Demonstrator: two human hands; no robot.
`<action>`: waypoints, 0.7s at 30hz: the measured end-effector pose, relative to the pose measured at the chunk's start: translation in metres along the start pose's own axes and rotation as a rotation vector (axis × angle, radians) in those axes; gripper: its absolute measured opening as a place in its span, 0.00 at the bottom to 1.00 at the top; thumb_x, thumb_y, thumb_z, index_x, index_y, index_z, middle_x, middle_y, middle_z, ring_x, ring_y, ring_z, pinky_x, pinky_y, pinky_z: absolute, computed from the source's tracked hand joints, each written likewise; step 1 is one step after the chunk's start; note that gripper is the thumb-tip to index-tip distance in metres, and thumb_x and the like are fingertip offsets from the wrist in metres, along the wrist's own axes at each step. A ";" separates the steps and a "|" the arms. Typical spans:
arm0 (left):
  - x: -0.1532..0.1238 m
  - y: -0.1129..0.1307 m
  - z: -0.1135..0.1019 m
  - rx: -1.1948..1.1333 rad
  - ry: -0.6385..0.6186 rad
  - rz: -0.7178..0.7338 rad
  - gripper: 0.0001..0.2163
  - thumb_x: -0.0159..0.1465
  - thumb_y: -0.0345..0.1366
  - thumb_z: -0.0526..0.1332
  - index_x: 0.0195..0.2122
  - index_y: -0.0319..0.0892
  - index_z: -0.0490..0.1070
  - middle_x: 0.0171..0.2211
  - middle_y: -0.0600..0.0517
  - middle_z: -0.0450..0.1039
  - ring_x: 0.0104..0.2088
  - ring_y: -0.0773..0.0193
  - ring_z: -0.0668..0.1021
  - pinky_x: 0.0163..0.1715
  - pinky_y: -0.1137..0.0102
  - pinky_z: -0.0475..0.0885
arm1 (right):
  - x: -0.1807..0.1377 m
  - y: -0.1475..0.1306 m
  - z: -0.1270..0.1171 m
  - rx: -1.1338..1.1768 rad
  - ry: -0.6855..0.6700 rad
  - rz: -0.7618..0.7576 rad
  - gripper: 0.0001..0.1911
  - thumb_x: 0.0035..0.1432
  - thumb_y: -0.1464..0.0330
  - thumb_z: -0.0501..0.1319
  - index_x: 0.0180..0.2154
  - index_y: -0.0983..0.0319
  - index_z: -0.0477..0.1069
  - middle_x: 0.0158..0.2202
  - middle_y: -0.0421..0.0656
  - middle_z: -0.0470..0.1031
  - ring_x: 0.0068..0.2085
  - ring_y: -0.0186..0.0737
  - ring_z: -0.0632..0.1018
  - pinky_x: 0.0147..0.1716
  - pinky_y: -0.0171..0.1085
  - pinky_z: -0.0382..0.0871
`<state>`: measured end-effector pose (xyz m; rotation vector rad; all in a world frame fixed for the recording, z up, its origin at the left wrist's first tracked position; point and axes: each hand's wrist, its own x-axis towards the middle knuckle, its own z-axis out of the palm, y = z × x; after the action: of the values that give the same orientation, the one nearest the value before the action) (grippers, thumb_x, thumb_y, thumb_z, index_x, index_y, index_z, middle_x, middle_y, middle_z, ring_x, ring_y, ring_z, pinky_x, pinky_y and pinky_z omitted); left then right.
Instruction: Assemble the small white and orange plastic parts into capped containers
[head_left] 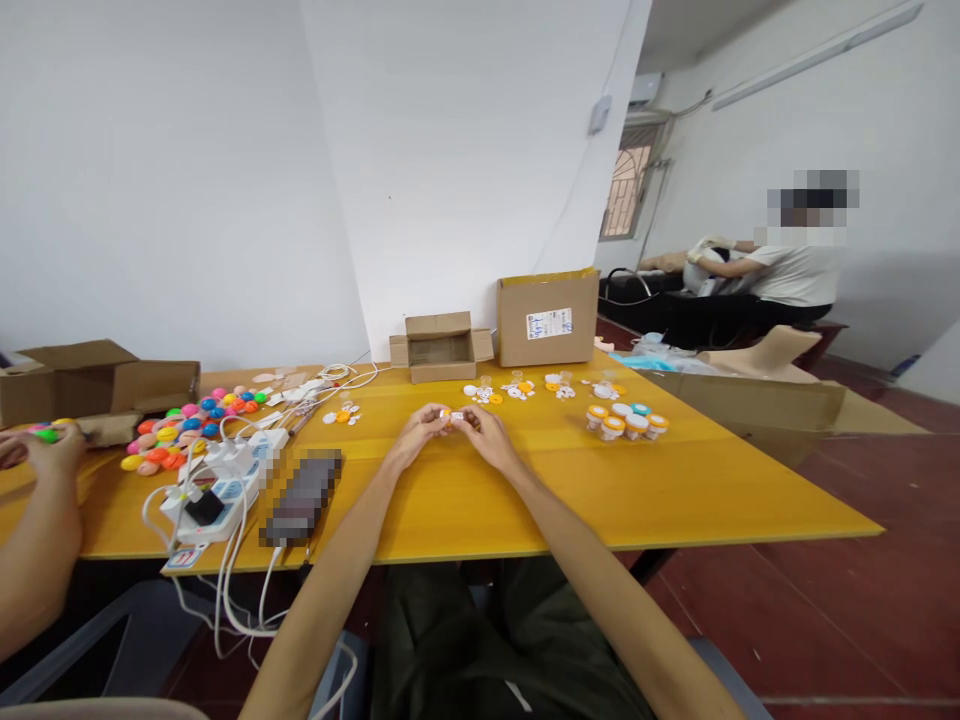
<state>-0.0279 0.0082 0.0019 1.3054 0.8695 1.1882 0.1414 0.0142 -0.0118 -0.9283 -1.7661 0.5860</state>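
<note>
Over the middle of the yellow table (480, 515), my left hand (420, 432) and my right hand (486, 432) meet, fingers pinched on small white and orange plastic parts (451, 416). The fingers cover much of these parts, and I cannot tell whether they are joined. Beyond my hands lie piles of white and orange plastic discs (517, 390) with small clear cups. A smaller pile of such discs (343, 415) is to the left. On the right stands a group of small jars (626, 420) with orange, white and teal tops.
An open carton (442, 372) and a taped box (547, 345) stand by the wall. Left are a phone (304, 495), a power strip (225, 490) with trailing cables and colourful plastic balls (169, 435). A co-worker's hand (56, 450) holds a ball; another person sits far right.
</note>
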 end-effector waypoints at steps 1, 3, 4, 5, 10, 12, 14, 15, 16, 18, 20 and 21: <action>0.000 0.000 0.000 0.002 -0.003 0.001 0.18 0.49 0.43 0.73 0.37 0.41 0.75 0.37 0.51 0.77 0.37 0.63 0.78 0.42 0.68 0.70 | 0.000 0.000 0.000 0.004 0.000 0.012 0.12 0.57 0.57 0.57 0.32 0.59 0.70 0.29 0.41 0.77 0.30 0.40 0.75 0.32 0.37 0.68; 0.000 0.000 0.000 0.009 -0.010 0.007 0.18 0.49 0.43 0.73 0.38 0.41 0.75 0.38 0.51 0.77 0.39 0.63 0.77 0.43 0.68 0.70 | 0.000 -0.001 -0.002 0.006 -0.003 0.036 0.13 0.57 0.56 0.57 0.31 0.59 0.70 0.29 0.41 0.77 0.31 0.41 0.76 0.32 0.37 0.67; 0.000 0.000 0.000 0.017 -0.011 0.013 0.18 0.48 0.43 0.73 0.38 0.41 0.74 0.38 0.51 0.76 0.40 0.63 0.77 0.43 0.68 0.70 | 0.001 -0.002 -0.002 0.004 -0.004 0.047 0.14 0.57 0.55 0.57 0.30 0.59 0.70 0.29 0.42 0.77 0.30 0.41 0.76 0.32 0.37 0.67; 0.000 0.000 0.001 0.028 -0.012 0.020 0.18 0.48 0.43 0.73 0.38 0.41 0.74 0.38 0.51 0.76 0.40 0.62 0.77 0.43 0.68 0.70 | 0.000 -0.002 -0.003 0.002 -0.005 0.058 0.15 0.57 0.55 0.57 0.29 0.59 0.70 0.28 0.41 0.77 0.30 0.41 0.76 0.32 0.37 0.67; 0.002 -0.003 0.001 0.110 -0.010 0.062 0.20 0.48 0.43 0.74 0.38 0.41 0.73 0.38 0.51 0.77 0.42 0.61 0.76 0.46 0.67 0.69 | 0.000 -0.003 -0.006 0.007 -0.021 0.104 0.17 0.57 0.53 0.56 0.28 0.59 0.71 0.26 0.41 0.77 0.29 0.40 0.76 0.31 0.37 0.67; 0.002 -0.004 0.000 0.131 -0.008 0.072 0.20 0.47 0.43 0.74 0.38 0.42 0.73 0.38 0.52 0.76 0.42 0.61 0.77 0.47 0.67 0.69 | 0.000 -0.002 -0.007 0.010 -0.029 0.118 0.18 0.58 0.52 0.56 0.28 0.59 0.71 0.26 0.40 0.77 0.28 0.40 0.76 0.31 0.37 0.67; 0.003 -0.005 0.001 0.147 -0.008 0.077 0.21 0.46 0.43 0.74 0.38 0.42 0.72 0.37 0.52 0.76 0.42 0.61 0.77 0.47 0.67 0.69 | 0.000 -0.001 -0.007 0.016 -0.035 0.126 0.18 0.58 0.52 0.56 0.29 0.59 0.72 0.26 0.40 0.77 0.29 0.39 0.76 0.31 0.36 0.67; 0.003 -0.005 0.001 0.155 -0.008 0.077 0.21 0.46 0.43 0.74 0.38 0.42 0.72 0.37 0.52 0.76 0.42 0.61 0.77 0.46 0.67 0.70 | 0.000 0.000 -0.006 0.021 -0.037 0.127 0.18 0.58 0.52 0.56 0.29 0.59 0.72 0.26 0.40 0.77 0.29 0.39 0.76 0.31 0.36 0.67; 0.003 -0.005 0.001 0.164 -0.008 0.078 0.21 0.46 0.43 0.75 0.38 0.42 0.71 0.37 0.52 0.76 0.42 0.61 0.77 0.46 0.67 0.70 | 0.000 0.000 -0.006 0.025 -0.037 0.127 0.18 0.58 0.53 0.56 0.29 0.59 0.72 0.26 0.40 0.77 0.29 0.39 0.76 0.32 0.37 0.67; 0.003 -0.005 0.002 0.179 -0.010 0.075 0.22 0.45 0.43 0.75 0.38 0.42 0.71 0.38 0.52 0.77 0.42 0.61 0.77 0.46 0.67 0.70 | 0.000 0.001 -0.006 0.035 -0.035 0.123 0.18 0.58 0.52 0.57 0.29 0.59 0.72 0.26 0.40 0.77 0.29 0.39 0.76 0.32 0.37 0.68; 0.002 -0.004 0.003 0.195 -0.011 0.073 0.22 0.45 0.43 0.75 0.38 0.42 0.71 0.39 0.51 0.77 0.43 0.60 0.78 0.46 0.66 0.71 | 0.000 0.002 -0.005 0.047 -0.037 0.118 0.18 0.58 0.52 0.57 0.29 0.60 0.72 0.26 0.40 0.77 0.29 0.39 0.76 0.32 0.37 0.68; 0.002 -0.003 0.003 0.203 -0.008 0.074 0.21 0.45 0.43 0.75 0.37 0.42 0.71 0.39 0.51 0.77 0.43 0.60 0.78 0.46 0.66 0.71 | 0.000 0.003 -0.005 0.055 -0.041 0.114 0.19 0.58 0.52 0.56 0.29 0.60 0.72 0.26 0.40 0.77 0.30 0.39 0.76 0.32 0.37 0.68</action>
<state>-0.0244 0.0099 -0.0004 1.5164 0.9619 1.1746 0.1467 0.0159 -0.0118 -0.9892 -1.7332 0.7283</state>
